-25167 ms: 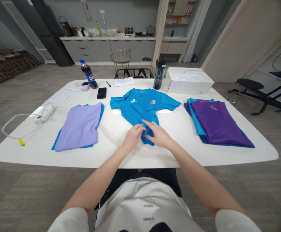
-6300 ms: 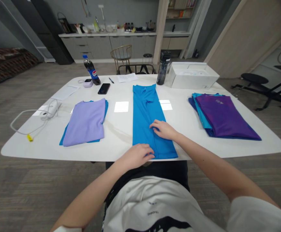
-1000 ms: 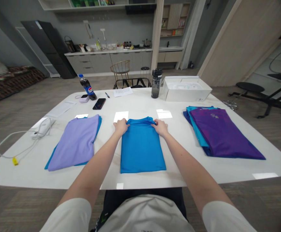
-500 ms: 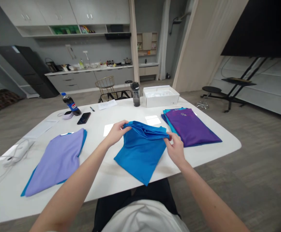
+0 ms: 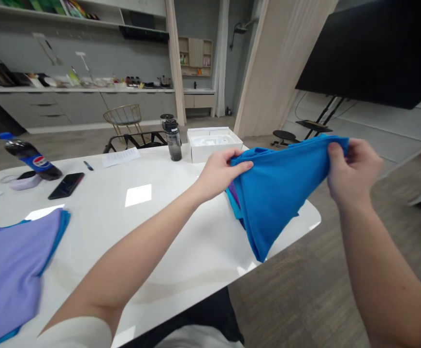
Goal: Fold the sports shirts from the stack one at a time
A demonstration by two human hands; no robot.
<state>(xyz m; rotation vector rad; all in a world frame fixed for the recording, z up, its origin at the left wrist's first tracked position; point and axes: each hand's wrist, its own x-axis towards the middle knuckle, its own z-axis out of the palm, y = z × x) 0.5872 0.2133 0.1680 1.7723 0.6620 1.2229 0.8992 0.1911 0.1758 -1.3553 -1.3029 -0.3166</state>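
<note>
A folded blue cloth garment (image 5: 283, 179) hangs between my two hands above the right part of the table, its lower corner drooping. My left hand (image 5: 223, 174) pinches its upper left corner, thumb on the near side. At the upper right corner my right hand (image 5: 353, 169) grips it, the thumb pressed on top. Behind and under the blue cloth, a stack of folded garments shows only in part, with a purple edge (image 5: 234, 192) and a turquoise edge (image 5: 233, 205). To the left lies a lavender folded garment (image 5: 12, 270) on top of a blue one.
On the white table (image 5: 170, 241) stand a white box (image 5: 213, 145), a dark drink bottle (image 5: 174, 142) and a cola bottle (image 5: 32, 157). A phone (image 5: 66, 186), a pen (image 5: 88, 166) and a paper sheet (image 5: 121, 157) lie at the left. The table's edge curves at the right.
Both hands have lifted the blue garment and carried it right, over the stack with the purple garment. The view has turned to the right.
</note>
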